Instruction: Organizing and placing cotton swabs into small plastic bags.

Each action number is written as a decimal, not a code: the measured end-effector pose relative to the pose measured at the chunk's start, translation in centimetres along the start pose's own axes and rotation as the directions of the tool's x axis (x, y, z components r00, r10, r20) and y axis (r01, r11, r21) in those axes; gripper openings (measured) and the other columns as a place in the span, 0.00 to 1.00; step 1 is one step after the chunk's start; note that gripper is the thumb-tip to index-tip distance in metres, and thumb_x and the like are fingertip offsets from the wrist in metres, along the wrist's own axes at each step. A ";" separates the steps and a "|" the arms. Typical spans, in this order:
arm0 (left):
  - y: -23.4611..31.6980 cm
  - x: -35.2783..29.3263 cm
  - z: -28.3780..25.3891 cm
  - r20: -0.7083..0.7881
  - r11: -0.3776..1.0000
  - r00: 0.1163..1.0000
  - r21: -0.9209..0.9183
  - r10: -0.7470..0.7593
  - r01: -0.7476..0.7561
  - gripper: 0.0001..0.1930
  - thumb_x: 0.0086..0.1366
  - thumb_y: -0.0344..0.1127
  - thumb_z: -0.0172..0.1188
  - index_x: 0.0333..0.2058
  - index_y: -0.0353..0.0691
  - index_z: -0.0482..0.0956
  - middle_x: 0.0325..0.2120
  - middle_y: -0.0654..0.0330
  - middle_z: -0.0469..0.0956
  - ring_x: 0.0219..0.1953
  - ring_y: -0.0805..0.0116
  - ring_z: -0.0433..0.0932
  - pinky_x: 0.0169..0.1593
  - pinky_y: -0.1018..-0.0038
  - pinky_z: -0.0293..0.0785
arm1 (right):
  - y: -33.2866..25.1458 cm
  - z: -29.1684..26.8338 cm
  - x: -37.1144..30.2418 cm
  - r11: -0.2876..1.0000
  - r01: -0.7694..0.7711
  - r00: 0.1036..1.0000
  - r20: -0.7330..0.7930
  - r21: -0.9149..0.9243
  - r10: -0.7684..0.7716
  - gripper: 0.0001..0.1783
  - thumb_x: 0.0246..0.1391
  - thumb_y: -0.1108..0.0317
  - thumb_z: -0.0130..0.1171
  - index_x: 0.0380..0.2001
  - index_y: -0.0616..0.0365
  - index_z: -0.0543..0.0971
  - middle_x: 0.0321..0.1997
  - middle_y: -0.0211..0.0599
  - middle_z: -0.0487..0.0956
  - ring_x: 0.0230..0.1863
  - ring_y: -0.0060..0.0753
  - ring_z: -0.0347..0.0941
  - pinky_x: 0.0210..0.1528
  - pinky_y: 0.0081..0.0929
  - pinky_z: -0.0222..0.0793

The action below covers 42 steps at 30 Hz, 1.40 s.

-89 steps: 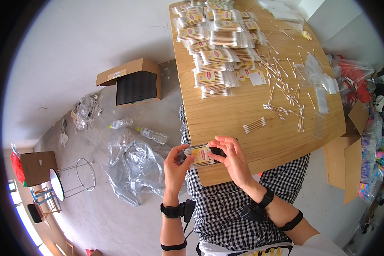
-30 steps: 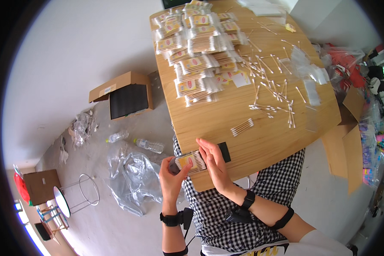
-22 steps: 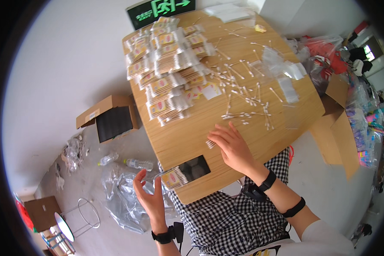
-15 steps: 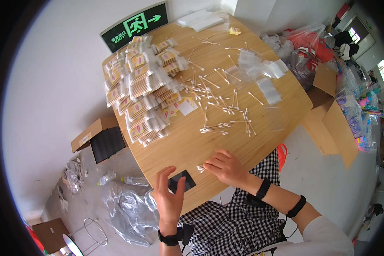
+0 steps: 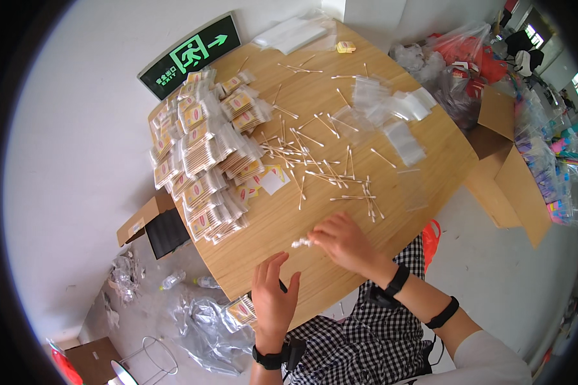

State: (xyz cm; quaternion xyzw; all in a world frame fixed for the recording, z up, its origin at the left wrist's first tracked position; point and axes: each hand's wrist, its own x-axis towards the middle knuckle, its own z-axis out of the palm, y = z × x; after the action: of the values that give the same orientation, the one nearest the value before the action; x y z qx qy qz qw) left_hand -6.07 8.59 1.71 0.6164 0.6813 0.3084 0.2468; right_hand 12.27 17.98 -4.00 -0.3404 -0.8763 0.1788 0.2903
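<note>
My right hand [image 5: 343, 240], fingers bent together, grips a small bundle of cotton swabs [image 5: 300, 243] just above the wooden table [image 5: 327, 282]. The swabs' white tips stick out toward the left. My left hand [image 5: 275, 292] is held up at the near edge, empty, thumb and fingers apart. Behind it a dark flat object is almost wholly hidden, and a packet of swabs [image 5: 241, 311] shows beside the wrist. Loose cotton swabs [image 5: 321, 160] lie scattered across the table's middle. To their left rises a large heap of filled swab packets [image 5: 202, 147].
Clear plastic bags [image 5: 404, 141] lie at the right, with a stack of clear sheets [image 5: 292, 33] at the far edge. Small yellow cards [image 5: 345, 47] sit nearby. An exit sign [image 5: 189, 54] leans at the back left. An open cardboard box [image 5: 501, 173] stands right of the table.
A cluster of swabs that lay ahead of my right hand is gone from its spot. My left hand now covers most of the dark flat object. The whole view has shifted slightly.
</note>
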 end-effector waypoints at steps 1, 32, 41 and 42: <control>0.2 -0.1 0.2 0.021 0.997 0.998 0.048 0.053 -0.054 0.22 0.52 0.27 0.69 0.48 0.37 0.76 0.47 0.52 0.77 0.49 0.51 0.76 0.52 0.61 0.73 | -1.0 -0.1 -0.4 0.998 0.030 0.999 0.013 0.053 -0.030 0.09 0.46 0.72 0.63 0.34 0.58 0.80 0.35 0.30 0.76 0.43 0.35 0.72 0.53 0.34 0.65; 0.1 -3.5 6.5 0.038 0.925 0.999 0.378 0.020 -0.033 0.48 0.58 0.49 0.65 0.67 0.26 0.50 0.67 0.41 0.55 0.72 0.45 0.50 0.71 0.51 0.48 | -2.6 -1.8 -0.8 0.849 -0.367 0.929 0.101 0.380 0.356 0.07 0.56 0.77 0.57 0.38 0.59 0.80 0.35 0.37 0.80 0.37 0.41 0.76 0.40 0.33 0.71; -0.8 1.7 8.5 -0.021 0.780 0.999 0.625 0.045 -0.022 0.54 0.58 0.69 0.53 0.65 0.22 0.55 0.68 0.38 0.54 0.72 0.45 0.51 0.72 0.57 0.50 | -2.8 -2.2 -3.4 0.842 -0.414 0.895 -0.012 0.346 0.446 0.09 0.58 0.79 0.55 0.42 0.61 0.78 0.38 0.39 0.80 0.40 0.38 0.77 0.45 0.31 0.72; -1.1 2.4 8.5 -0.047 0.792 0.998 0.610 0.048 -0.010 0.54 0.59 0.69 0.54 0.65 0.22 0.54 0.68 0.39 0.53 0.72 0.46 0.50 0.72 0.57 0.49 | -2.9 -2.2 -3.4 0.853 -0.407 0.900 -0.013 0.326 0.435 0.10 0.58 0.79 0.55 0.43 0.61 0.77 0.38 0.39 0.80 0.41 0.39 0.77 0.45 0.31 0.72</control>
State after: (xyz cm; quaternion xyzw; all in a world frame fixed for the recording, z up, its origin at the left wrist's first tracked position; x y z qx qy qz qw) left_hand -0.98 11.94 -4.83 0.6638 0.7419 0.0945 0.0101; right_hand 14.27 13.83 -2.13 -0.4807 -0.7271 0.3606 0.3321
